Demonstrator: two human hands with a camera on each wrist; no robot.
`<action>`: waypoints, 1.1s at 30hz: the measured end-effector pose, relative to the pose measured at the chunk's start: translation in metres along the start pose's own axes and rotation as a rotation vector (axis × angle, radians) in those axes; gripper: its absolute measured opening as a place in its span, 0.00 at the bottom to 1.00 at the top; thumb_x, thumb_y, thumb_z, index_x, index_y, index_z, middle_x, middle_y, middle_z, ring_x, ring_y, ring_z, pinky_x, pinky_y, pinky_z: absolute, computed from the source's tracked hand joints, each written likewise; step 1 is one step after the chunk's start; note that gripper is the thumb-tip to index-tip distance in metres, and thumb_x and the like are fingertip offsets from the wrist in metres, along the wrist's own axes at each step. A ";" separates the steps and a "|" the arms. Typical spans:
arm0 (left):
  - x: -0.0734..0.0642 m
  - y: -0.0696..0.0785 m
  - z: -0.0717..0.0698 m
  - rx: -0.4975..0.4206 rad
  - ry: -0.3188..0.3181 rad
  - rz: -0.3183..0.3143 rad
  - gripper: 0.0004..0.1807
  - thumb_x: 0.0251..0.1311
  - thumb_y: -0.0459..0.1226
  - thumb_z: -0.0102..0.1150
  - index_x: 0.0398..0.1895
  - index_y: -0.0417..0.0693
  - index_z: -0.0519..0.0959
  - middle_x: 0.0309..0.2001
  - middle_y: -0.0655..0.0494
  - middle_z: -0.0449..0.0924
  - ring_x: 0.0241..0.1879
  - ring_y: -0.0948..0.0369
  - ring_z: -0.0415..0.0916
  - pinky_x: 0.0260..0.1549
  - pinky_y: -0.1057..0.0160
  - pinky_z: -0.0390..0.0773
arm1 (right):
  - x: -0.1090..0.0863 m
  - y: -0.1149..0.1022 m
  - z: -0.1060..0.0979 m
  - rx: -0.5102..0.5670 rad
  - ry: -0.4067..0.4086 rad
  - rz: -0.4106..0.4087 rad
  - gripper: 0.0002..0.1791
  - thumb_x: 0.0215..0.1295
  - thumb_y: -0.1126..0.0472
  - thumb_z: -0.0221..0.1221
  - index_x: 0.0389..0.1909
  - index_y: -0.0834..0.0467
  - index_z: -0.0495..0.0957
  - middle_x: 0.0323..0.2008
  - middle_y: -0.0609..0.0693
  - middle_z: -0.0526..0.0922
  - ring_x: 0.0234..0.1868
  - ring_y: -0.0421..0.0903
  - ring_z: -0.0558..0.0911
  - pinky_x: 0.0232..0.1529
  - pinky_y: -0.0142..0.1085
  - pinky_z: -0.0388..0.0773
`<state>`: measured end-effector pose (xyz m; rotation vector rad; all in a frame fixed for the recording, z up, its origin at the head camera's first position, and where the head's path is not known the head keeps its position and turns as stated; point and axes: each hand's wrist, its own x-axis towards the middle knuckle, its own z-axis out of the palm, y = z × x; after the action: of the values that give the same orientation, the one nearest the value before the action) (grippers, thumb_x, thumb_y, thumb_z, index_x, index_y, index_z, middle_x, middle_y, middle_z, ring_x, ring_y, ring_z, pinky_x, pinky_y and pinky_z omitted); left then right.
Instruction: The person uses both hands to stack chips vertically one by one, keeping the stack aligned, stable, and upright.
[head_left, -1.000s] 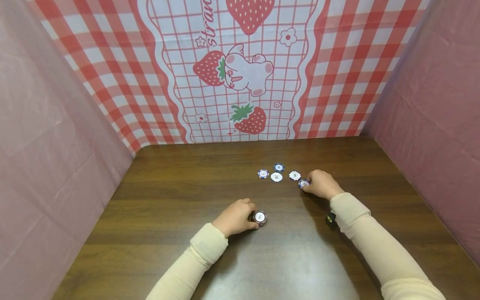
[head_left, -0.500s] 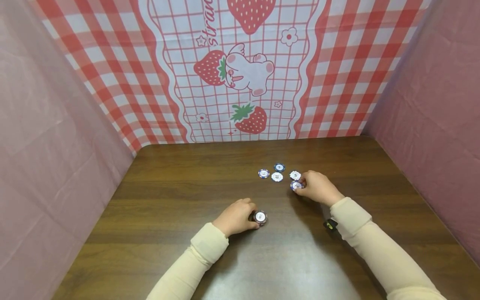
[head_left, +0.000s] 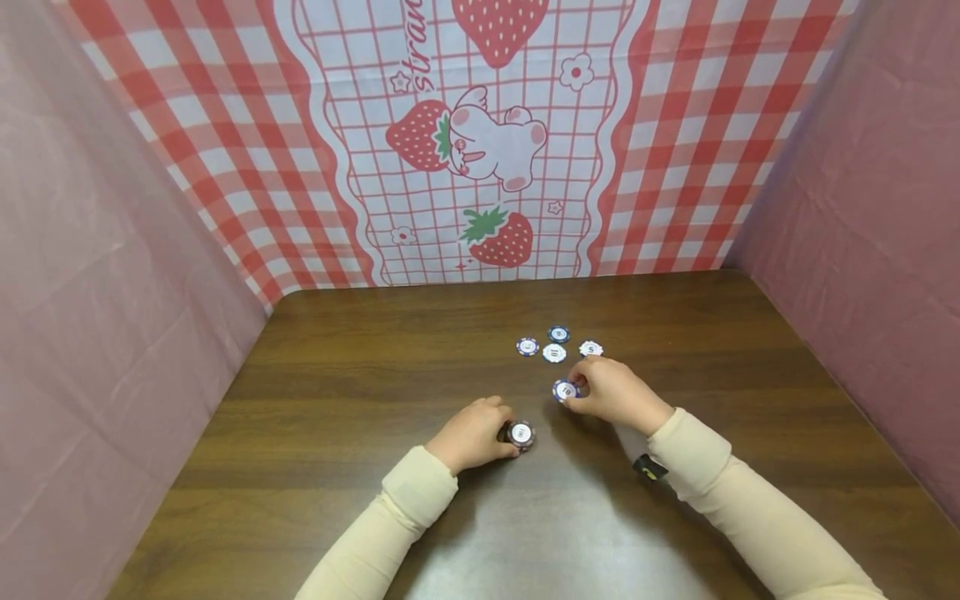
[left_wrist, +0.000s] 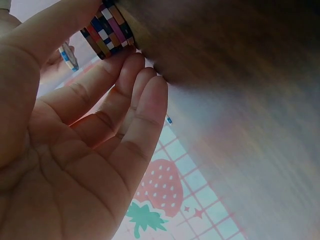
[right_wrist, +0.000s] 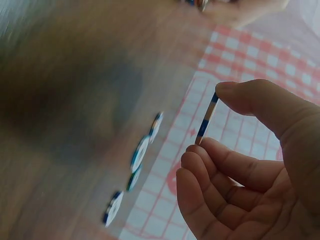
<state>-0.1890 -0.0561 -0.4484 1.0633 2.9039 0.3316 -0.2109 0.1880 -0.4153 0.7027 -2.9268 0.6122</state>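
Note:
My left hand (head_left: 471, 435) holds a stack of poker chips (head_left: 521, 434) between thumb and fingers at the table's middle. The top chip is marked 100, and the left wrist view shows several colours in the stack (left_wrist: 109, 32). A single blue-and-white poker chip (head_left: 566, 390) is pinched by its edge in my right hand (head_left: 621, 393), above the tabletop, up and right of the stack. In the right wrist view that chip (right_wrist: 207, 119) appears edge-on between thumb and index finger.
Several loose chips lie flat farther back: a blue-edged one (head_left: 527, 347), a dark blue one (head_left: 558, 334), a white 10 (head_left: 554, 353) and a white 5 (head_left: 591, 349) near my right knuckles. A strawberry-print cloth (head_left: 480, 167) hangs behind the brown table (head_left: 360, 358).
My right hand has drawn its chip left and toward me, away from the loose chips and closer to the stack. The left hand and stack have stayed put.

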 end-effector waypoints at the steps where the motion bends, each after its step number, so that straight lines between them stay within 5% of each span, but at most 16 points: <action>1: 0.000 0.000 0.000 0.001 0.000 0.000 0.16 0.48 0.49 0.73 0.35 0.50 0.81 0.35 0.58 0.77 0.37 0.60 0.76 0.42 0.62 0.76 | -0.001 -0.003 0.001 -0.003 -0.003 -0.011 0.15 0.49 0.55 0.71 0.32 0.62 0.82 0.27 0.48 0.81 0.26 0.39 0.74 0.31 0.35 0.73; 33: 0.000 0.000 -0.001 -0.002 0.027 0.011 0.16 0.46 0.48 0.74 0.31 0.50 0.80 0.33 0.58 0.76 0.34 0.60 0.75 0.38 0.62 0.75 | -0.006 -0.045 0.035 -0.028 -0.079 -0.215 0.13 0.45 0.55 0.72 0.28 0.57 0.81 0.26 0.43 0.76 0.25 0.36 0.70 0.26 0.29 0.68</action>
<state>-0.1885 -0.0563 -0.4472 1.0840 2.9219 0.3516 -0.1844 0.1397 -0.4315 1.0429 -2.8687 0.5317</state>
